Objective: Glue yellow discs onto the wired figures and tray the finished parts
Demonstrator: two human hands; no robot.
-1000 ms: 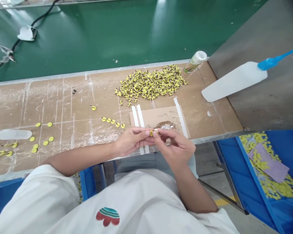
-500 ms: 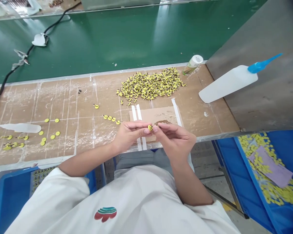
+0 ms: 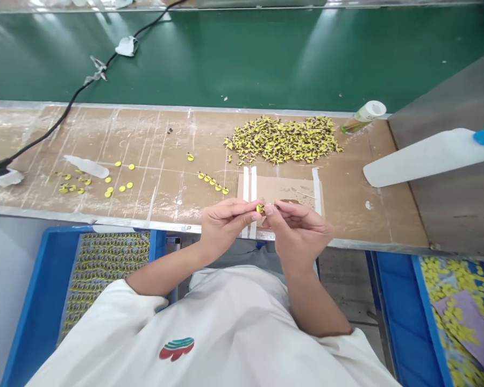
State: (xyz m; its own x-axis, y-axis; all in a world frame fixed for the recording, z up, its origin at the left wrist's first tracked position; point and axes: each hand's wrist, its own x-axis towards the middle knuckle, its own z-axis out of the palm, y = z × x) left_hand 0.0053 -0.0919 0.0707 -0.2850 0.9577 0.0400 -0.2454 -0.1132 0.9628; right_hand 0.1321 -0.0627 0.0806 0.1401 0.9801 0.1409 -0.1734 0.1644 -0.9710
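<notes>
Above the near edge of the bench, my left hand (image 3: 223, 226) pinches a small round yellow disc (image 3: 259, 208) between thumb and fingers. My right hand (image 3: 301, 231) meets it from the right, thumb and fingertips closed on a tiny dark piece at the disc's side; the fingers hide most of that piece. Beneath both hands lies a cardboard pad (image 3: 272, 185) with white tape strips, a brown smear and a thin stick (image 3: 305, 194). Behind it is a heap of tiny yellow-and-dark figures (image 3: 284, 141). A row of discs bearing dark pieces (image 3: 212, 183) runs to the left.
Loose yellow discs (image 3: 122, 188) and a white nozzle-shaped piece (image 3: 87, 166) lie at left. A tub of sticks (image 3: 363, 117) and a white squeeze bottle (image 3: 427, 157) stand right. Blue crates hold a sheet of finished-looking pieces (image 3: 105, 269) and yellow discs (image 3: 457, 317). A black cable (image 3: 70, 102) crosses the left.
The camera view has swung left, showing more of the left crate and a power plug. Both hands stay together at the disc, with only slight finger movement.
</notes>
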